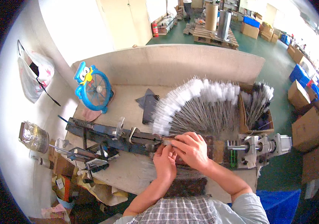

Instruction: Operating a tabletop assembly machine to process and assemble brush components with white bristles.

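My left hand (164, 161) and my right hand (192, 150) meet at the right end of a long dark metal machine bar (129, 140). The fingers of both are bent and pinched together over a small pale piece, mostly hidden by the fingertips. What exactly they grip cannot be made out. Just beyond them fans out a big pile of wire brushes (200, 112) with white bristle heads pointing away and thin wire stems toward me. To the right of my right forearm is a motor with a metal shaft and clamps (256, 146).
A blue bird-shaped fan (94, 89) stands at the table's left, near a dark phone (150, 108). More brushes fill a cardboard box (246, 128) at the right. A low panel (174, 63) edges the table's far side. A plastic bag (36, 76) hangs on the left wall.
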A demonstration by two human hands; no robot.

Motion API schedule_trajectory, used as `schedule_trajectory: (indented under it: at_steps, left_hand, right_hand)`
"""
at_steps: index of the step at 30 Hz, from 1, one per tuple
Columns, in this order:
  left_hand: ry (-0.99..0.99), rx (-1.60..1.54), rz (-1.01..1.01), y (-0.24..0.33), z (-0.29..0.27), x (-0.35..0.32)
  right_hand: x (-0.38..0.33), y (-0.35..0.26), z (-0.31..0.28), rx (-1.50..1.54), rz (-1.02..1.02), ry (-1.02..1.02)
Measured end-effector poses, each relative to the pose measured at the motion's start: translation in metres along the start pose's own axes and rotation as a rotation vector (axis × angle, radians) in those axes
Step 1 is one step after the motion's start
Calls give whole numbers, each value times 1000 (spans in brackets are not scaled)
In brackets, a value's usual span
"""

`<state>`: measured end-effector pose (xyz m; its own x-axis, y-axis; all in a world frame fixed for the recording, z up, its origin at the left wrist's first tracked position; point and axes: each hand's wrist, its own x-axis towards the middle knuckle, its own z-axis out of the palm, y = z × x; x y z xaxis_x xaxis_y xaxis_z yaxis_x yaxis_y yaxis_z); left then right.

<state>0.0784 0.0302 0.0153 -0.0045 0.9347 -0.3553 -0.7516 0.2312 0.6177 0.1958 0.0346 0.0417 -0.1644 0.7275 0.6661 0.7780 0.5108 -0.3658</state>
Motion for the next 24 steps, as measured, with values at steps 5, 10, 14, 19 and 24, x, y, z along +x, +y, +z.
schedule_trajectory:
  at_steps: [5,10,14,19,24]
  left_hand:
    - [-7,12,22,-5,-8,6]
    - [-25,5,-50,2,-4,4]
    - [-8,-60,-65,6,-10,-2]
    - [-41,39,-115,15,-4,-13]
    - [-90,168,-85,12,-4,-16]
  right_hand:
    - [3,-1,-4,-3,-15,3]
    - [7,-4,-29,-54,94,-102]
    - [-12,4,-25,-143,30,-225]
    - [-16,-3,-28,-126,33,-201]
    - [-12,5,-34,-62,-2,-140]
